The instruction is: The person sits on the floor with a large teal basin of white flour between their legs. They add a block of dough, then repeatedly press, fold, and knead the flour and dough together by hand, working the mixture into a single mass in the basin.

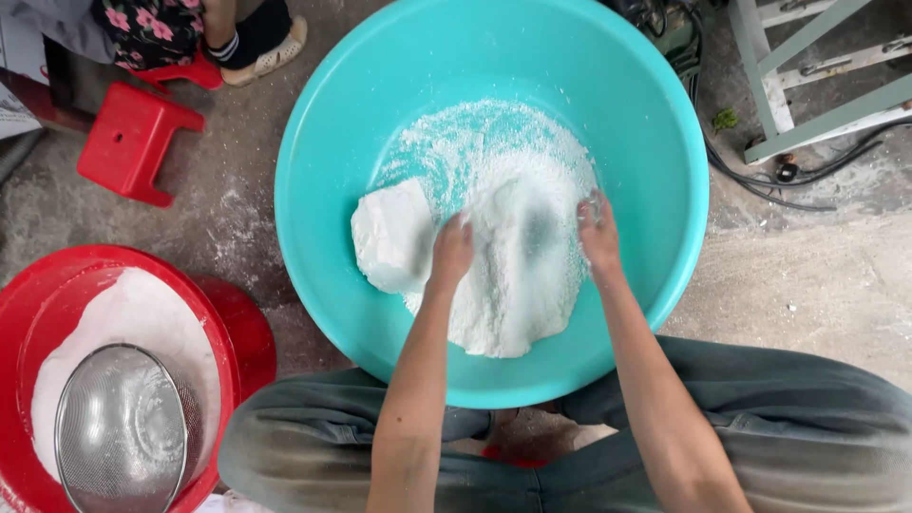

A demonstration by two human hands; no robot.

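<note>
Hands, my left hand (450,249) and right hand (598,231), press loosely curled, seemingly gripping nothing, into white powdery flour (513,285) inside the round turquoise plastic basin (313,190).

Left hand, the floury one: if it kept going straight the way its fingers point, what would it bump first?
Most likely the loose white flour heap that the left hand already digs into; the solid white lump sits just beside it.

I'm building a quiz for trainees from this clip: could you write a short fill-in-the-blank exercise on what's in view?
1. Both hands, the left hand and the right hand, work white powder inside a ____ basin.
2. The solid white lump lies beside the ____ hand.
3. The metal sieve rests in the ____ basin.

Missing words: turquoise; left; red
</note>
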